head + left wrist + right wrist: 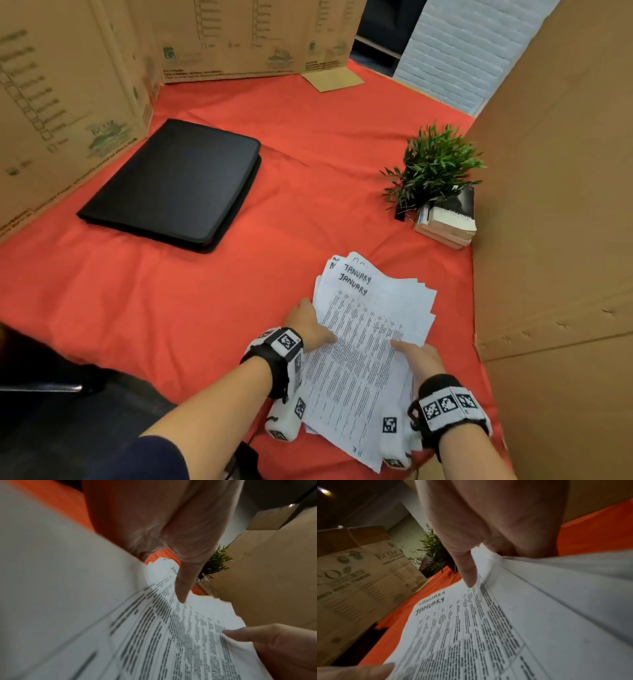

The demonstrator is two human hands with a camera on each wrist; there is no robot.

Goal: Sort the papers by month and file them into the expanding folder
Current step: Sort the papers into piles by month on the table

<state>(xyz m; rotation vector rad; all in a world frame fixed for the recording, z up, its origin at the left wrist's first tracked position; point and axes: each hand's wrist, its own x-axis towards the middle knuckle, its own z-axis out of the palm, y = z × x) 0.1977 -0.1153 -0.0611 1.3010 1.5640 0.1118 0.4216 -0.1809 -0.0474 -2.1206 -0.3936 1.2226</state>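
Note:
A loose stack of white printed papers is held above the red cloth at the lower right; the top sheets read JANUARY. My left hand grips the stack's left edge, thumb on top and fingers beneath. My right hand grips the right edge, its thumb on the top sheet and fingers hidden under the paper. The black expanding folder lies closed and flat at the far left, well apart from both hands.
Cardboard walls enclose the red-covered table: boxes at left and back, a tall panel on the right. A small green plant and a pile of books sit by the right wall.

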